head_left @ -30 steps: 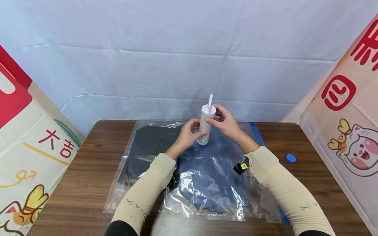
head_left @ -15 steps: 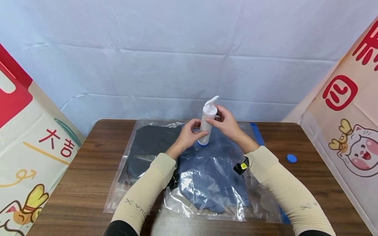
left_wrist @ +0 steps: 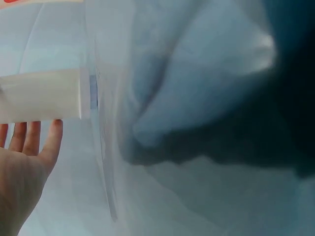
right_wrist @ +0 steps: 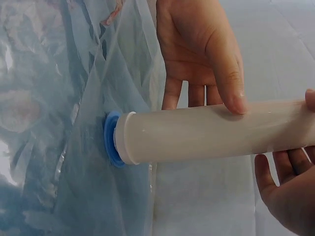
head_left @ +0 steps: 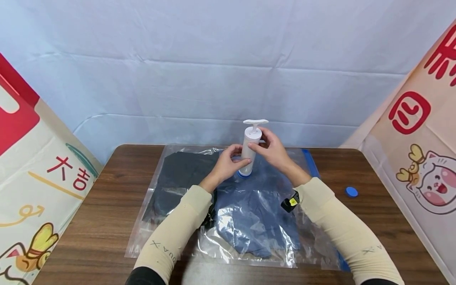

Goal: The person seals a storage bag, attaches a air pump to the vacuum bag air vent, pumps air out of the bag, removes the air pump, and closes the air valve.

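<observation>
two hands share one white hand pump [head_left: 247, 156]: the right hand [head_left: 273, 149] has thumb and fingers curled about the upper barrel, and the left hand [head_left: 226, 163] pinches it lower down from the other side, thumb in front and fingers behind. the pump stands between them, its long axis nearly upright with a slight lean of the top to the right. just above the barrel's end cap sits the t-handle [head_left: 255, 121], its bar running left to right (neither hand is on it), and the right hand is plainly the nearer one. at the other end, the pump's base meets a blue valve ring [right_wrist: 109, 140] on the clear plastic bag [head_left: 213, 251]; how tightly it seats, i cannot tell. through the film show a dark cloth [head_left: 185, 166] to the left and a blue cloth [head_left: 256, 221] below the pump. farther out, well apart from the right hand, a round blue cap [head_left: 351, 192] lies on the wooden table [head_left: 89, 221].
</observation>
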`<state>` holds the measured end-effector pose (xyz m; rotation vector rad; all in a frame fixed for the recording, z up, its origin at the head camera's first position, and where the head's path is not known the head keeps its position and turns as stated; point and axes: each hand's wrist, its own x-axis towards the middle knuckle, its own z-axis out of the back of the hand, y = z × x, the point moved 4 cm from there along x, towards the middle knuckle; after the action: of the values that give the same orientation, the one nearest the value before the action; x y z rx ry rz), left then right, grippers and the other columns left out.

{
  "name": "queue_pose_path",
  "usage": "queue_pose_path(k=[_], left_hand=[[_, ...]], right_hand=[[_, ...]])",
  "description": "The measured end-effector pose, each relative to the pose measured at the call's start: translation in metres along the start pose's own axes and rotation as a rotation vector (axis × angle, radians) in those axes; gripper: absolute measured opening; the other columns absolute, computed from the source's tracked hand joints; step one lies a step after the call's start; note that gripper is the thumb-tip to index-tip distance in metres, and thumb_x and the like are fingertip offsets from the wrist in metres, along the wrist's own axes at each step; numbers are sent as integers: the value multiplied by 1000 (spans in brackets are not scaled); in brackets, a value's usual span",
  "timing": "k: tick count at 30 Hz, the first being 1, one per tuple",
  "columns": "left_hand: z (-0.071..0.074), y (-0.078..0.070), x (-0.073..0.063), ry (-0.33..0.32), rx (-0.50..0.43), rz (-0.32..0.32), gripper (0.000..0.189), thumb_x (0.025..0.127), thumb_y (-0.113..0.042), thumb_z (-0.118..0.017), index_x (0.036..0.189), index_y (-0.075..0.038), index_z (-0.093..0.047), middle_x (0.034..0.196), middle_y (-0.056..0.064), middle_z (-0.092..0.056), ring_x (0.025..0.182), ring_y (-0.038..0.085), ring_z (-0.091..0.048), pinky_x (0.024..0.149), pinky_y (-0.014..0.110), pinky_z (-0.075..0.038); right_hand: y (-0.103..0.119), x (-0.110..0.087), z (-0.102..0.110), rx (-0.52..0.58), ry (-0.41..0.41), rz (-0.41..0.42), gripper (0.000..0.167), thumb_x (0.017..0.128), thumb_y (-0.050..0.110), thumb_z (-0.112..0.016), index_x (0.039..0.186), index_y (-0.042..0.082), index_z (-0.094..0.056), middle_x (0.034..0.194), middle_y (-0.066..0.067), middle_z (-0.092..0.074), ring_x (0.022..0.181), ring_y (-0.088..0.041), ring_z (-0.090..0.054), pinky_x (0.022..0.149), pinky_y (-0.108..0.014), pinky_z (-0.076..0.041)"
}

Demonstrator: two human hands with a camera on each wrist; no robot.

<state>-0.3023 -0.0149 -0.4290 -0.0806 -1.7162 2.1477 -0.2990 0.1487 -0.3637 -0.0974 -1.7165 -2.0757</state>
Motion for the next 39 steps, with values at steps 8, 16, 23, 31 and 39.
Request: queue_pose_path(k=[8, 16, 23, 31, 39], left_hand=[[0, 1, -1, -7, -3, -8, 44, 93, -11, -77, 126, 0, -51, 128, 18, -58, 123, 30, -60, 99, 32, -53], [-1, 0, -2, 7, -13, 4, 50, 94, -12, -76, 134, -1, -49, 133, 17, -57, 125, 30, -58, 102, 34, -52], [-1, 0, -1, -11, -12, 3, 43, 93, -10, -76, 127, 1, -52, 129, 19, -60, 125, 30, -59, 101, 32, -52], [-2, 2, -1, 19, -3, 31, 52, 92, -13, -78, 133, -1, -48, 135, 17, -56, 126, 30, -57, 101, 33, -52], [1, 1, 1, 21, 23, 11, 42, 97, -13, -72, 131, 1, -52, 131, 19, -60, 125, 32, -58, 103, 38, -51]], right_hand=[[-2, -1, -3, 9, 3, 2, 50, 96, -5, -65, 142, -7, -47, 131, -23, -57, 111, -12, -58, 99, -43, -49], [-4, -3, -2, 1, -26, -1, 50, 98, -2, -65, 144, -7, -46, 136, -26, -55, 118, -16, -55, 102, -46, -47], [-3, -3, -3, 24, -23, -3, 50, 99, -4, -61, 146, -7, -44, 140, -26, -53, 121, -17, -54, 101, -39, -47], [-5, -3, -3, -6, -47, -9, 50, 98, -1, -66, 143, -8, -46, 133, -24, -55, 118, -19, -56, 95, -30, -50], [-5, -4, -2, 32, -56, 34, 46, 99, -5, -59, 143, -9, -47, 134, -20, -56, 115, -11, -54, 98, -32, -46]])
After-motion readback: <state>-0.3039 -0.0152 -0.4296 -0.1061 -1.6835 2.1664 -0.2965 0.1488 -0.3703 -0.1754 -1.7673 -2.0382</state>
